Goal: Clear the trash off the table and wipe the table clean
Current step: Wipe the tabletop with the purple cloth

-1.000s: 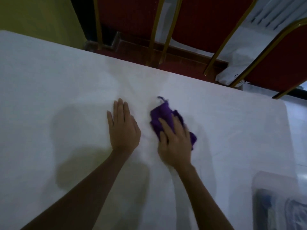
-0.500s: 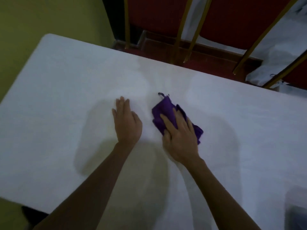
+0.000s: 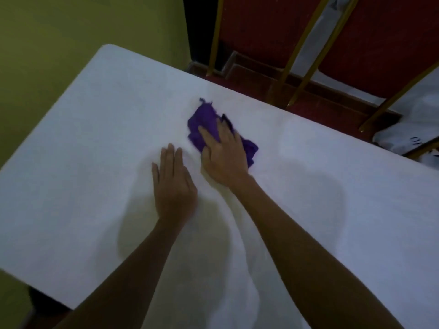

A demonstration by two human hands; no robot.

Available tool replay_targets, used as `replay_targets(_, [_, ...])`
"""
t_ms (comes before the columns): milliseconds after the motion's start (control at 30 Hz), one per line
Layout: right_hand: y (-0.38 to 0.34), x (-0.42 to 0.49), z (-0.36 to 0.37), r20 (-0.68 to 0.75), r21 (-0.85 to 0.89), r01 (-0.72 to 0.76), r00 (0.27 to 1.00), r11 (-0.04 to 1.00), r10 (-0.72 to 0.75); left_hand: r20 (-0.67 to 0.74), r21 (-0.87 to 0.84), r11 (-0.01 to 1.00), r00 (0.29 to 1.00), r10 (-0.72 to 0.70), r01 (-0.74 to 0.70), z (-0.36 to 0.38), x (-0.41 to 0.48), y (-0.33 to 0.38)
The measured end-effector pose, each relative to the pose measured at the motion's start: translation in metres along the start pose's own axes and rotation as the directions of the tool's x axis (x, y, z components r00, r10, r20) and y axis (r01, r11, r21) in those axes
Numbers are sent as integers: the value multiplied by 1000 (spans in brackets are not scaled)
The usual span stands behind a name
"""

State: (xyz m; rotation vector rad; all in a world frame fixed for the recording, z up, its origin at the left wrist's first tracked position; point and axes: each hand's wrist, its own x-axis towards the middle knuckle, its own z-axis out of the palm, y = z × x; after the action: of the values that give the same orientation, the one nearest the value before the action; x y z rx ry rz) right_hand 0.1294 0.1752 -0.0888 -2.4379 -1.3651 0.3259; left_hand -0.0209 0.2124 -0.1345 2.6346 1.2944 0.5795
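Observation:
A crumpled purple cloth (image 3: 204,122) lies on the white table (image 3: 95,129), past its middle toward the far edge. My right hand (image 3: 223,157) presses flat on the cloth with straight fingers and hides the cloth's near part. Just left of it, my left hand (image 3: 173,184) rests flat on the bare tabletop, fingers together, apart from the cloth. No trash shows on the table.
Red chairs with gold frames (image 3: 292,55) stand close behind the table's far edge. A white bag (image 3: 408,136) lies at the right beyond the edge. The table's left corner (image 3: 109,47) borders a green floor (image 3: 59,43).
My right hand has pushed the cloth farther away, ahead of my left hand. My head has turned left, so the table's left corner shows and the clear bin at the right has left view.

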Motion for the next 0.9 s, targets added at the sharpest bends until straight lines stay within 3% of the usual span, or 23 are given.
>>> replay_targets(67, [5,-34,-1,43,31,81,996,996,-83,-27,19,999,999,29,-29,1,-1,-1])
replay_targets(133, [31,-53,-10,16,28,33,999,999,-33,-27,-12,1000,1000,10,-10,1,1,1])
replay_targets(267, [82,-9,-34,-144,8,-351,926,936,348,-9,-36,999,1000,-16,16,0,3,6])
replay_targets(333, [81,32,-34,-149,10,-447,884,895,443,-13,-41,999,1000,-22,21,0,4,4])
replay_targets(400, [61,61,-26,-134,-15,-426,897,904,421,-25,-34,999,1000,-18,17,0,4,2])
replay_targets(467, [33,65,-14,-105,-18,-316,944,949,312,-32,-28,1000,999,-7,6,0,3,1])
replay_targets(600, [5,3,1,-33,-36,-77,997,996,76,-46,-9,1000,999,23,-24,2,1,-3])
replay_targets(667, [17,-34,-6,13,-71,-40,999,997,41,-53,-14,1000,998,25,-26,1,1,-3])
replay_targets(767, [52,-56,-24,-64,-94,-171,984,981,165,1,-76,997,1000,26,-26,-3,6,-3])
replay_targets(900, [80,-6,-33,-127,-75,-417,905,906,406,33,-79,995,998,-51,53,-18,8,-26])
